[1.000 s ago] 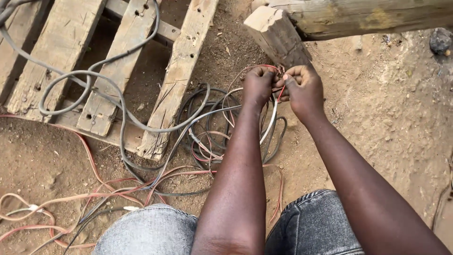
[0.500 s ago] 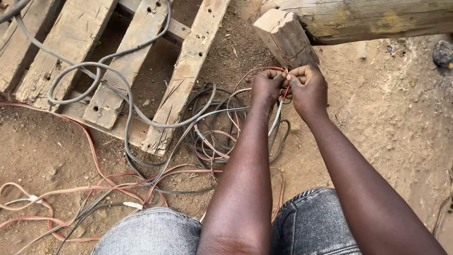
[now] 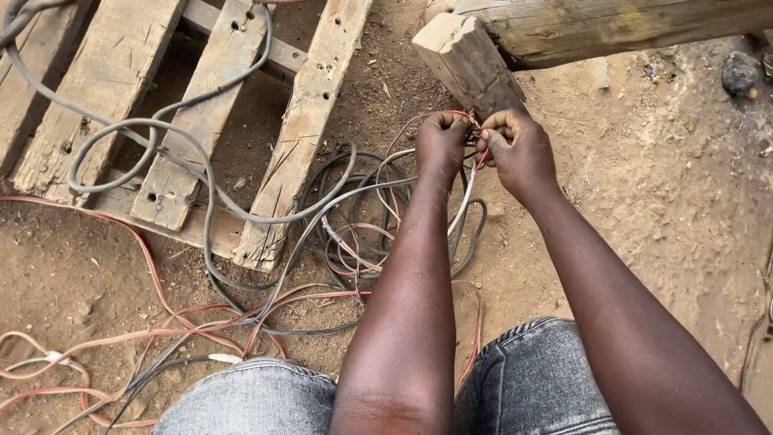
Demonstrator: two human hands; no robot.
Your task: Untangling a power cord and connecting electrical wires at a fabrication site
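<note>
Upper centre of the frame, the left hand [image 3: 441,138] and right hand [image 3: 519,147] meet, both pinching thin red wires [image 3: 475,161] between them, above the cable tangle [image 3: 354,225].

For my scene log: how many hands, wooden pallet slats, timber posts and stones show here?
Bare hands: 2, left hand and right hand, both gripping thin red wire ends
Weathered wooden pallet slats: 4
Rough timber posts: 2
Dark stone: 1
Total: 9
</note>
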